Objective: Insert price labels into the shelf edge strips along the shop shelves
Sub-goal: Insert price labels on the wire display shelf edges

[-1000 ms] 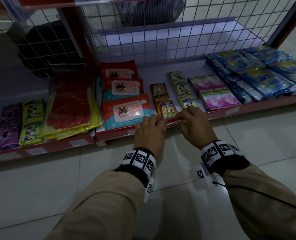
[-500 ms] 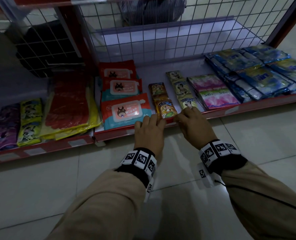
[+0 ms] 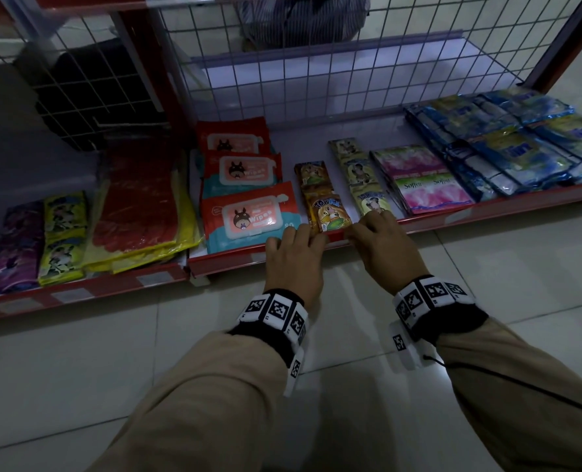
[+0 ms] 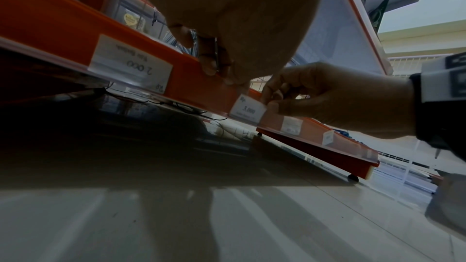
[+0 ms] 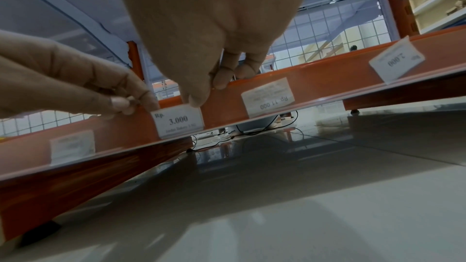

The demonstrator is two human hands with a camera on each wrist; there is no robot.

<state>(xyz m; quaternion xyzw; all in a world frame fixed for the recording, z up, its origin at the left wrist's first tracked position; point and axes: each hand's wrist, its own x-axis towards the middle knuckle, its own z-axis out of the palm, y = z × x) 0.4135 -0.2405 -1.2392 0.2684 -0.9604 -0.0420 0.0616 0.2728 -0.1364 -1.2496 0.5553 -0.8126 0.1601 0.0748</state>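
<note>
A white price label (image 5: 177, 123) reading "Rp. 3.000" sits in the clear strip on the red shelf edge (image 3: 228, 264), below the orange snack sachets. My right hand (image 5: 204, 95) pinches its top right corner, thumb on the label's upper edge; the left wrist view shows this label (image 4: 248, 111) and that right hand (image 4: 268, 101) too. My left hand (image 5: 128, 105) grips the strip's top edge just left of the label, fingers curled. In the head view the left hand (image 3: 303, 233) and right hand (image 3: 361, 229) flank the spot, hiding the label.
Other labels sit in the strip: "2.000" (image 4: 131, 65) to the left, "11.000" (image 5: 267, 97) to the right. Wipes packs (image 3: 248, 216), sachets (image 3: 330, 212) and blue packs (image 3: 521, 148) lie on the shelf before a wire mesh back (image 3: 316, 80). Tiled floor (image 3: 78, 386) lies below.
</note>
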